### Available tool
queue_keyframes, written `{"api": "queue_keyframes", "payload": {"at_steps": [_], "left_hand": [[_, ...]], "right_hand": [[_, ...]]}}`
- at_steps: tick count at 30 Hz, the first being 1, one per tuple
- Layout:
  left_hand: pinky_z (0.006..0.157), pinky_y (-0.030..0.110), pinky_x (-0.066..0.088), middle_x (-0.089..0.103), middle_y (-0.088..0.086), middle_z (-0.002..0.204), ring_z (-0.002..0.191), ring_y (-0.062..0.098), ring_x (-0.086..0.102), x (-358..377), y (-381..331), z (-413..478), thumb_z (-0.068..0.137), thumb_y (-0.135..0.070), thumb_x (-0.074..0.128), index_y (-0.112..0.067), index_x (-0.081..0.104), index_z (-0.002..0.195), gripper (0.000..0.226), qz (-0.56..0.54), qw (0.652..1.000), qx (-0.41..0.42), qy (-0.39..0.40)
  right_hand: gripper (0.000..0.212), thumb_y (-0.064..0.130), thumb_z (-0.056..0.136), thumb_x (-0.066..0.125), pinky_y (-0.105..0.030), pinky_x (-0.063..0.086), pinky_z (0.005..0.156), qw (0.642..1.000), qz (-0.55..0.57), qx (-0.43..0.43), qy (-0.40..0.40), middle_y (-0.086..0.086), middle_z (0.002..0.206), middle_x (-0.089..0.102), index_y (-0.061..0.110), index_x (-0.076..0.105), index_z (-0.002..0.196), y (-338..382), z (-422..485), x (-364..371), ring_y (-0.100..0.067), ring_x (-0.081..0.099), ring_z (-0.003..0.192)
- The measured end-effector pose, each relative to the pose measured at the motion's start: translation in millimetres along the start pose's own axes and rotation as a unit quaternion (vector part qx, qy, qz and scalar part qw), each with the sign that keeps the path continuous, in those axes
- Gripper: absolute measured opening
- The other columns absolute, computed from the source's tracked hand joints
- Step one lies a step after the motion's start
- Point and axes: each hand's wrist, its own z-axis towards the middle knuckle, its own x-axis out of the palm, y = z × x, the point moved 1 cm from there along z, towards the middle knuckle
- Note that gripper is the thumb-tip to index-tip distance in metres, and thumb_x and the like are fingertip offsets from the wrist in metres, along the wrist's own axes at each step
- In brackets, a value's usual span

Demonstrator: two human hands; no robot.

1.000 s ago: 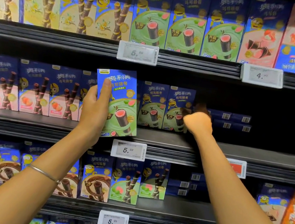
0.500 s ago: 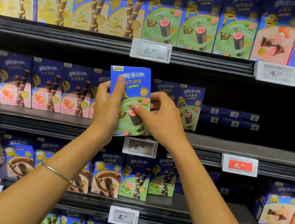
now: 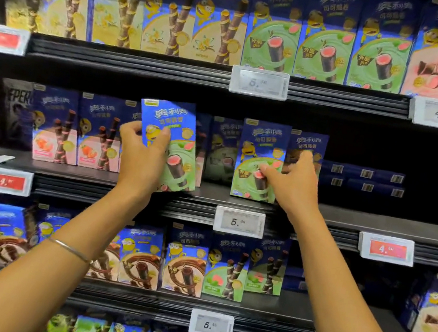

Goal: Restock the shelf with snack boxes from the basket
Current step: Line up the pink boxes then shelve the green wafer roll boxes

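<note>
My left hand (image 3: 139,160) grips a blue and green snack box (image 3: 177,132), tilted, in front of the middle shelf (image 3: 377,223). My right hand (image 3: 294,188) holds a second, matching box (image 3: 261,141) by its right side. That box stands upright at the shelf's front edge. Behind it are two more green boxes (image 3: 221,151), set deeper in the shadow. The basket is out of view.
Pink-fronted boxes (image 3: 57,131) fill the left of the middle shelf. Flat dark boxes (image 3: 364,179) lie stacked at the back right, with bare shelf in front of them. Price tags (image 3: 239,222) line the shelf edges. Full rows of boxes stand above and below.
Both hands met at the box my left hand held. Now my right hand has moved right with a matching box and set it upright on the middle shelf.
</note>
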Motion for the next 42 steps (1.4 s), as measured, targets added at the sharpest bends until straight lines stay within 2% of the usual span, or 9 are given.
{"api": "queue_keyframes", "payload": {"at_steps": [2,5,9,14,19,24,33,36,42], "left_hand": [[0.059,0.012,0.051,0.061,-0.009,0.110,0.070,-0.018,0.065,-3,1,3,0.106,-0.022,0.063,-0.017,0.041,0.125,0.030,0.001,1.000,-0.003,0.003],[0.058,0.010,0.052,0.062,-0.009,0.110,0.073,-0.016,0.068,-5,1,7,0.106,-0.021,0.064,-0.017,0.040,0.124,0.030,-0.011,1.000,-0.004,0.011],[0.057,0.010,0.052,0.064,-0.007,0.110,0.074,-0.013,0.070,-6,0,6,0.107,-0.020,0.063,-0.017,0.039,0.125,0.030,-0.029,0.999,-0.011,0.021],[0.054,0.007,0.049,0.064,-0.009,0.106,0.070,-0.015,0.069,-7,-2,0,0.107,-0.017,0.062,-0.015,0.040,0.127,0.029,-0.046,0.999,-0.012,0.025],[0.055,0.006,0.050,0.064,-0.010,0.107,0.071,-0.016,0.068,-8,-4,-2,0.108,-0.018,0.061,-0.015,0.041,0.127,0.028,-0.054,0.998,-0.016,0.035],[0.056,0.007,0.049,0.063,-0.010,0.108,0.071,-0.017,0.067,-6,-4,-1,0.108,-0.017,0.061,-0.014,0.044,0.126,0.025,-0.052,0.998,-0.015,0.043],[0.057,0.008,0.051,0.063,-0.010,0.107,0.072,-0.015,0.068,0,-8,-7,0.107,-0.018,0.062,-0.016,0.045,0.123,0.024,-0.056,0.997,-0.020,0.057],[0.057,0.008,0.051,0.064,-0.010,0.105,0.072,-0.014,0.069,3,-10,-9,0.107,-0.017,0.062,-0.015,0.045,0.123,0.023,-0.058,0.996,-0.018,0.060],[0.059,0.009,0.051,0.063,-0.010,0.107,0.075,-0.013,0.068,8,-14,-14,0.108,-0.019,0.061,-0.015,0.047,0.123,0.022,-0.055,0.997,-0.015,0.059]], "right_hand": [[0.046,0.034,0.085,0.079,-0.043,0.050,0.067,1.000,-0.023,0.006,-0.008,-0.007,0.097,0.061,0.010,0.046,0.106,-2,3,11,-0.024,0.060,0.084],[0.041,0.035,0.087,0.076,-0.036,0.042,0.056,0.998,-0.069,0.002,-0.013,-0.003,0.092,0.056,0.011,0.046,0.101,1,6,28,-0.018,0.054,0.075],[0.029,0.026,0.093,0.067,-0.040,0.044,0.068,0.990,-0.143,0.004,-0.003,-0.013,0.111,0.054,0.014,0.040,0.097,7,11,46,-0.031,0.054,0.088],[0.025,0.025,0.093,0.066,-0.044,0.052,0.076,0.984,-0.178,0.004,0.017,-0.018,0.116,0.057,0.012,0.046,0.100,15,15,59,-0.038,0.059,0.097],[0.027,0.024,0.091,0.067,-0.047,0.057,0.080,0.985,-0.168,0.017,0.021,-0.018,0.114,0.061,0.006,0.058,0.108,19,17,65,-0.040,0.063,0.099],[0.028,0.024,0.091,0.068,-0.040,0.052,0.075,0.986,-0.163,0.025,0.025,-0.019,0.116,0.064,0.004,0.062,0.110,21,20,70,-0.041,0.063,0.103],[0.028,0.022,0.090,0.070,-0.043,0.056,0.083,0.987,-0.155,0.034,0.027,-0.019,0.115,0.065,0.006,0.061,0.111,23,19,74,-0.041,0.064,0.105],[0.037,0.022,0.088,0.075,-0.047,0.058,0.088,0.990,-0.133,0.024,0.035,-0.018,0.117,0.065,0.005,0.060,0.117,24,17,71,-0.039,0.063,0.106],[0.031,0.018,0.090,0.071,-0.036,0.045,0.068,0.995,-0.096,0.018,0.015,-0.015,0.110,0.060,0.004,0.049,0.107,16,11,54,-0.030,0.058,0.092]]}}
